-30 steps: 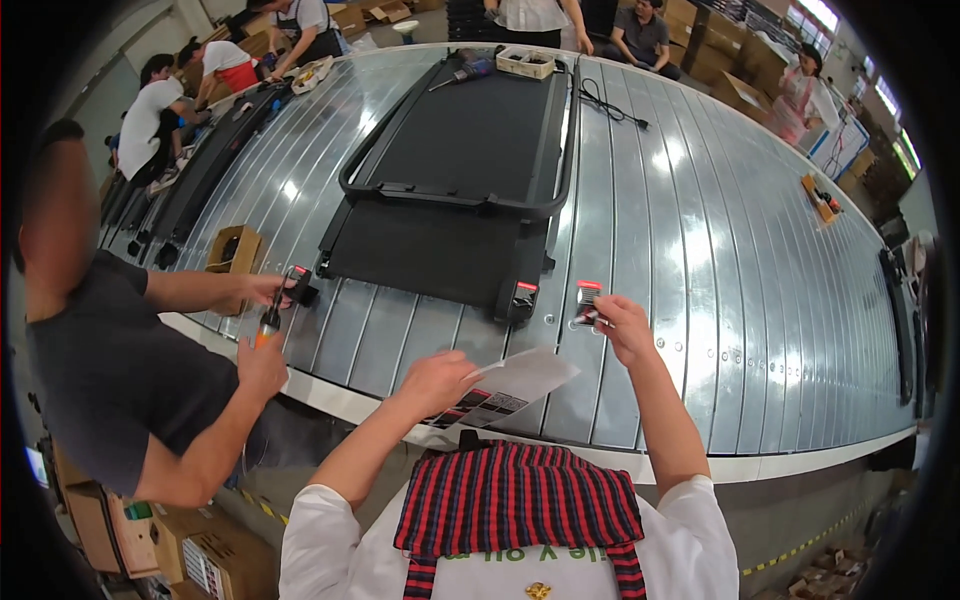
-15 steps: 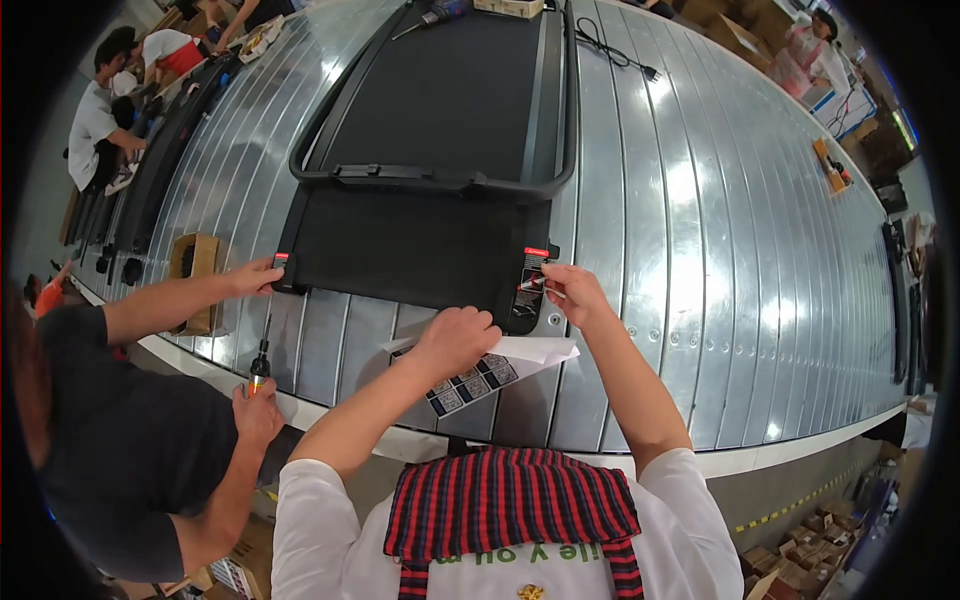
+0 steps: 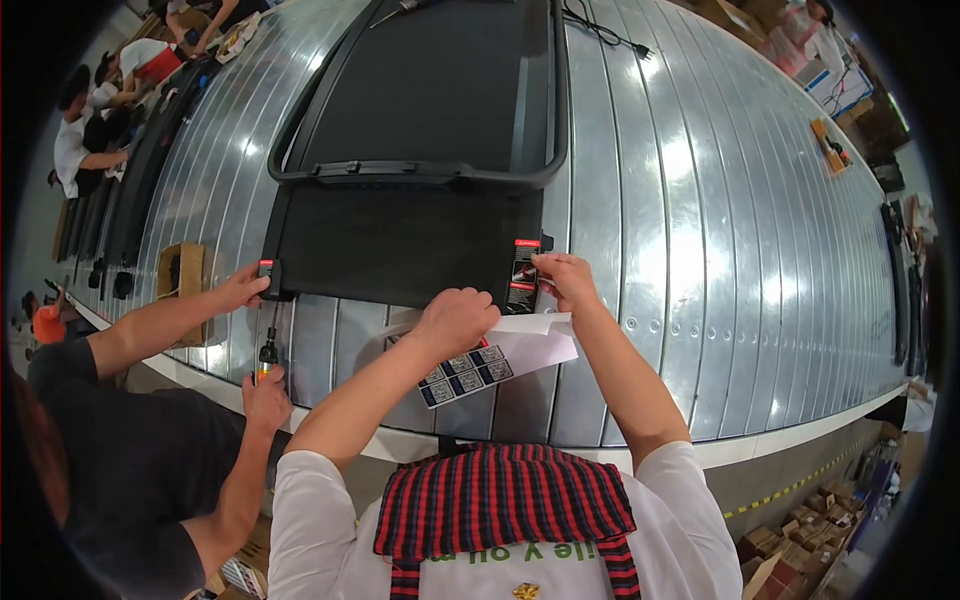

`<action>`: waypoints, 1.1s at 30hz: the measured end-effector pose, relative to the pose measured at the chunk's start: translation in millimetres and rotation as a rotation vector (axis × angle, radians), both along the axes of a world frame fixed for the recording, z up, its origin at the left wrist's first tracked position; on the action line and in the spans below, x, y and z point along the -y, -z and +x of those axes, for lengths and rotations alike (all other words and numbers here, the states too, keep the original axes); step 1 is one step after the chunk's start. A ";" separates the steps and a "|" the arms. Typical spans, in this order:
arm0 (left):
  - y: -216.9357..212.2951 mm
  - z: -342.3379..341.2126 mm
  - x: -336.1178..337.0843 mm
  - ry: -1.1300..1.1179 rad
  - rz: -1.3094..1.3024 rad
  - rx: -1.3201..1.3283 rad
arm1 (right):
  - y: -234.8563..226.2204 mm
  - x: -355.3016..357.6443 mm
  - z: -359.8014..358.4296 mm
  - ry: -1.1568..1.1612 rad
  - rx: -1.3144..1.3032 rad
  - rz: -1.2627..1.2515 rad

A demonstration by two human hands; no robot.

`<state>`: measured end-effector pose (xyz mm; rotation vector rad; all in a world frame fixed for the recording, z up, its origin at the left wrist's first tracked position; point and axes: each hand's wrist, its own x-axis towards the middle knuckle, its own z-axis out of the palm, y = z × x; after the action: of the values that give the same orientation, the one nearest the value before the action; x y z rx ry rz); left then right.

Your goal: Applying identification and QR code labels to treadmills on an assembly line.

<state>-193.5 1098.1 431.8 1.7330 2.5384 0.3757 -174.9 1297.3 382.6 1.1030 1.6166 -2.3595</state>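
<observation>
A black treadmill [image 3: 390,235] lies on the table, one end toward me. At its near right corner is a black-and-red label [image 3: 525,262], with a second red-topped one [image 3: 520,298] just below it. My right hand [image 3: 567,281] is closed, finger and thumb pinching the upper label's right edge. My left hand [image 3: 458,323] is closed on a sheet of stickers [image 3: 466,378], white at the back and printed with dark blocks, over the table's near side. Its fingers hide part of the sheet. A similar small label [image 3: 266,268] is on the near left corner.
A co-worker's hand [image 3: 242,287] touches the treadmill's left corner; their other hand [image 3: 267,399] holds a screwdriver [image 3: 268,350]. A cardboard box [image 3: 187,270] stands at the left. A black handlebar frame [image 3: 420,175] crosses the treadmill. A power cord [image 3: 610,35] lies beyond.
The label that was tilted in my right fingers now lies straighter along the corner. My left hand still grips the sheet. The co-worker's screwdriver has moved slightly up. The whole view has shifted a little.
</observation>
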 end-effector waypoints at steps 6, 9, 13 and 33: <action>-0.9 -2.0 1.1 0.017 0.008 -0.006 | -2.2 1.4 0.3 0.020 0.013 0.034; -3.1 -3.8 1.4 0.026 0.010 0.001 | -1.3 2.4 -0.3 0.034 0.014 0.049; -4.7 -5.9 2.5 0.023 -0.013 0.011 | -8.2 4.9 -0.8 0.029 0.010 0.094; -10.3 -22.8 -23.0 -0.047 -0.366 0.210 | -22.3 9.5 2.4 0.035 0.044 0.232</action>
<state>-216.2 1121.1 442.1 1.4243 2.3231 0.0795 -172.5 1287.8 404.9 1.2216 1.9079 -2.1934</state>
